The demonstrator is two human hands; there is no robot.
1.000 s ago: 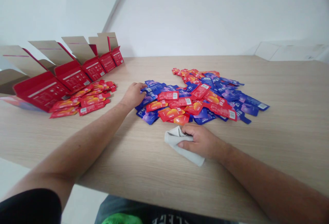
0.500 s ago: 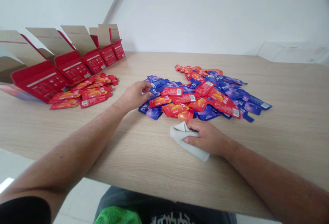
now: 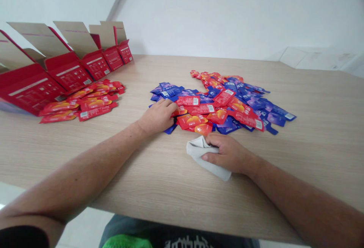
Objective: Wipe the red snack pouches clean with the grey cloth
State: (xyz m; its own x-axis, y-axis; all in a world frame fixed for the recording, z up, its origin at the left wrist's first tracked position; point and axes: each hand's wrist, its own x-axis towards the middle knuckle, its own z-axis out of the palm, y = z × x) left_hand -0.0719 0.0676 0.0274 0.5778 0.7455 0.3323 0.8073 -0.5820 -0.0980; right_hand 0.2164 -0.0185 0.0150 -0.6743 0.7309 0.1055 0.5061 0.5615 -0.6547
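My left hand [image 3: 160, 116] rests at the left side of a mixed pile of red and blue sachets. Its fingers are bent together over the edge of a red-orange sachet [image 3: 182, 110], and the fingertips are partly hidden. Blue sachets [image 3: 170, 91] lie just beyond that hand, and a bit of another shows under it. In front of the pile, my right hand [image 3: 224, 152] is closed around a folded pale grey cloth [image 3: 206, 159], which lies on the table.
Several red cardboard boxes [image 3: 68, 72] stand in a row at the left with raised flaps. A smaller group of red-orange sachets [image 3: 93, 102] lies before them. The wooden table [image 3: 159, 187] meets a white wall [image 3: 227, 16]. A white object [image 3: 313, 58] sits at the back right.
My left hand has moved from the blue sachets at the pile's left edge toward me and right, onto a red-orange sachet. My right hand keeps its hold on the cloth. The view has shifted slightly.
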